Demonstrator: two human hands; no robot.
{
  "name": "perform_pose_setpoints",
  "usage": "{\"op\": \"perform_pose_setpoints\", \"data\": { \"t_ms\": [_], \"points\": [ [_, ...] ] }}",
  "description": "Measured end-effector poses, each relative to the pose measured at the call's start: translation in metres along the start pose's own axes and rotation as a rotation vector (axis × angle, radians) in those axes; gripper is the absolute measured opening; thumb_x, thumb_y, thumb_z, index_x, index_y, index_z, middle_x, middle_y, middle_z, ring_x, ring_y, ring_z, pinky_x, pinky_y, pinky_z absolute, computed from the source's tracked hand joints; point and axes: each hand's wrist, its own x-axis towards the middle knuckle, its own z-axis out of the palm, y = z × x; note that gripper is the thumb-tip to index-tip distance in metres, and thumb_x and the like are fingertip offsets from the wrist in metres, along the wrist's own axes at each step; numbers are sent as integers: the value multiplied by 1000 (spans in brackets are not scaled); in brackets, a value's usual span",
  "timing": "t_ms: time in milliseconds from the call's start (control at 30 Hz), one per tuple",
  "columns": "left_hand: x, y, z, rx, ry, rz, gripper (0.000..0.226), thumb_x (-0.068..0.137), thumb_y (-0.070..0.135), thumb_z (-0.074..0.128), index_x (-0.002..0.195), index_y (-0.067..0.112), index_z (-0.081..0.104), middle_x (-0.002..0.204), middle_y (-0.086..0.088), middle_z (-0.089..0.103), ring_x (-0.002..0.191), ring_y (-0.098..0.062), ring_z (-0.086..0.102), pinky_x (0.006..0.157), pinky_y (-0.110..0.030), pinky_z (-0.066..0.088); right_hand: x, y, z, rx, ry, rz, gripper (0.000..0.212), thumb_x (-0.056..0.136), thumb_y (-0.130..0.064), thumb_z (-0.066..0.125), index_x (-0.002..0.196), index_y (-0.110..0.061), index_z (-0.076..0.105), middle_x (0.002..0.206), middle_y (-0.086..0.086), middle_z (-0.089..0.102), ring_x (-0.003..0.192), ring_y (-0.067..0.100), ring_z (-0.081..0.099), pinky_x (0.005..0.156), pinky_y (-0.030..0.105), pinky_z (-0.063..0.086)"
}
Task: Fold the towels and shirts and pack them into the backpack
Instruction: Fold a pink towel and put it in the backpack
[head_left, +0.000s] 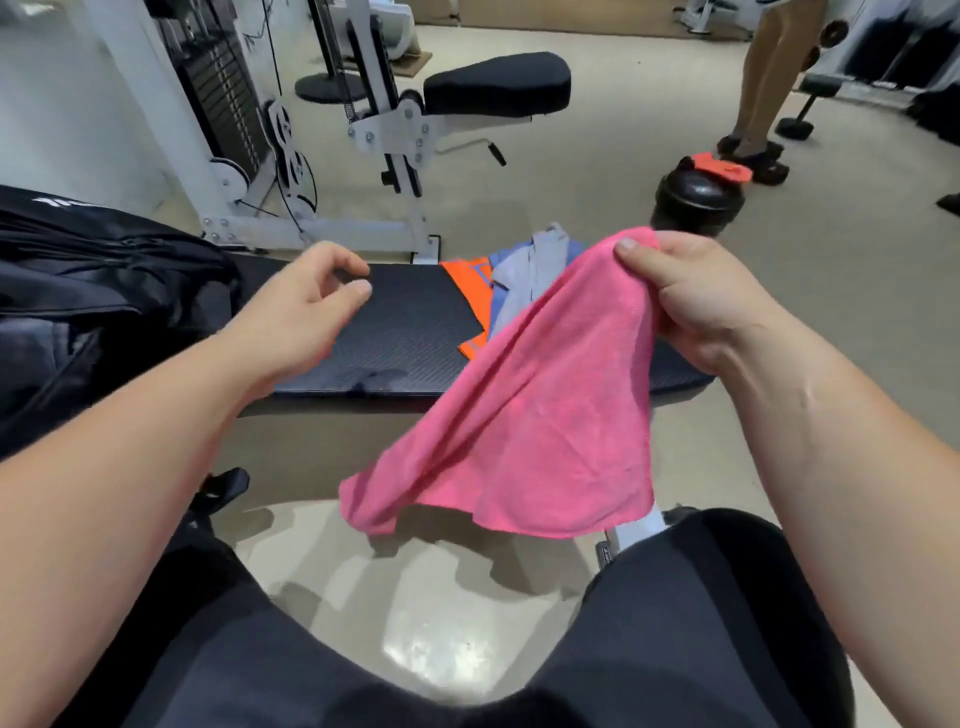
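Pink towel (524, 415) hangs from your right hand (691, 301), which pinches its top edge above the desk (395, 332). Your left hand (306, 306) hovers loosely curled, holding nothing, beside the black backpack (93, 270); crumpled shirts (514, 275) lie on the desk

Nothing can be read in full. The black backpack (104, 270), at the left end of the surface, carries white lettering (58, 201) near its top edge, but the print is cut off and blurred, so the letters cannot be told. A small dark label (605, 552) sits on the white bench frame (636, 530) under the surface's near right corner; its marks are too small to make out.
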Motion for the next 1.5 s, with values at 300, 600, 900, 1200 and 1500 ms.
{"op": "perform_pose_setpoints", "data": {
  "t_ms": [300, 600, 900, 1200, 1500],
  "points": [
    [-8, 26, 139, 50, -44, 138, 24, 79, 38, 81, 94, 23, 70, 88, 9, 70, 73, -8, 60, 76, -30, 52, 1, 19, 21, -57, -157, 10, 22, 102, -21, 57, 105, -6, 73, 92, 9, 75, 80, 15, 67, 70, 25, 53],
    [0, 13, 140, 273, 114, 136, 10, 71, 12, 61, 74, 16, 53, 72, -4, 63, 75, -34, 56, 64, -41, 46, -4, 25, 19, -72, -163, -16, 21, 101, -18, 57, 91, -13, 75, 79, -1, 72, 73, 11, 61, 69, 24, 49],
    [0, -37, 74, 426, -26, -113, 12, 81, 14, 62, 71, 18, 68, 73, 1, 69, 79, -27, 64, 67, -31, 45, 5, 23, 7, -21, -56, 62, 19, 98, -21, 62, 88, -14, 76, 81, 4, 72, 75, 15, 63, 73, 30, 49],
    [8, -55, 32, 102, 142, -237, 22, 89, 12, 57, 76, 20, 73, 71, -2, 70, 56, -20, 58, 46, -23, 46, 11, 41, -11, -325, 17, 46, 18, 94, -27, 69, 90, -12, 78, 74, 3, 62, 66, 15, 53, 59, 34, 46],
    [84, -6, 2, 305, 215, 65, 15, 96, 20, 57, 83, 21, 64, 80, 7, 64, 76, -16, 56, 71, -34, 40, 88, 37, -21, -520, 192, -159, 33, 90, -34, 70, 77, -4, 73, 65, 4, 54, 63, 13, 42, 60, 32, 33]
  ]
}}
